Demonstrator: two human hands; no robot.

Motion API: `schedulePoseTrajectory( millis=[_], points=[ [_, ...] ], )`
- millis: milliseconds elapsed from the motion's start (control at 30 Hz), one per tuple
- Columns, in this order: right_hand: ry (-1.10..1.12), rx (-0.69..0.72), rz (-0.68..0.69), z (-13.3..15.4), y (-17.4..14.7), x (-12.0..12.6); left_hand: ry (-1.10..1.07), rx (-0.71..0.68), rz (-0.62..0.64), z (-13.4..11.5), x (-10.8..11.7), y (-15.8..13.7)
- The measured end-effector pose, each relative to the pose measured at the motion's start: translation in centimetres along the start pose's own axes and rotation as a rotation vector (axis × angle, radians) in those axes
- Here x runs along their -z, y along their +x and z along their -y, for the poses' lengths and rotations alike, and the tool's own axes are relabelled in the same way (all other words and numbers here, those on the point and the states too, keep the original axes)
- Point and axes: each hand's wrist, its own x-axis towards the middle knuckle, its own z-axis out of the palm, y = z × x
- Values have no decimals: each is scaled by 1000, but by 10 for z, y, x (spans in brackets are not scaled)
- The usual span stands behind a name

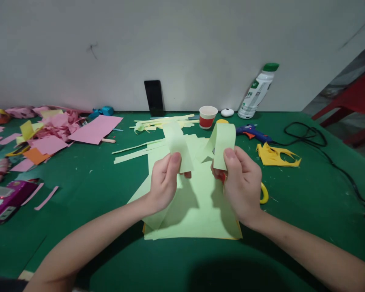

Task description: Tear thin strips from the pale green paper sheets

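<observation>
Left grip [166, 178]: narrow, pinching green strip [177, 140] near lower end. Right grip [241, 182]: likewise narrow, pinching bent strip [227, 138], thumb on front face. Both strips raised over green sheets [200, 215], forward of back edge of bench [292, 190] and inward of right edge. Recommended: pinch lightly to avoid creasing, preserve smooth bend, keep edges parallel. Caution: yellow loop [265, 194] beside right grip, possibly scissors handle; whether also held, cannot tell.

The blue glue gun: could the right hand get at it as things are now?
Probably yes: the glue gun lies just beyond the right hand with nothing visible between them, though the hand is pinching a green paper strip.
</observation>
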Motion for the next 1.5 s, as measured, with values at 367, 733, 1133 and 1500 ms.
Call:
schedulePoseTrajectory(
  millis=[367, 733, 1133, 1500],
  points=[
    [31, -196, 359, 5, 3, -5, -402, 284, 177, -15, 4, 17],
    [-12, -840, 1124, -23, -28, -18, -249, 485, 411, 28, 41, 54],
    [133, -1091, 1206, -36, -42, -25, -255, 544, 393, 67, 35, 51],
    [37, -1045, 1245, -37, -41, -28, 33, 522, 352, 69, 40, 52]
  ],
)
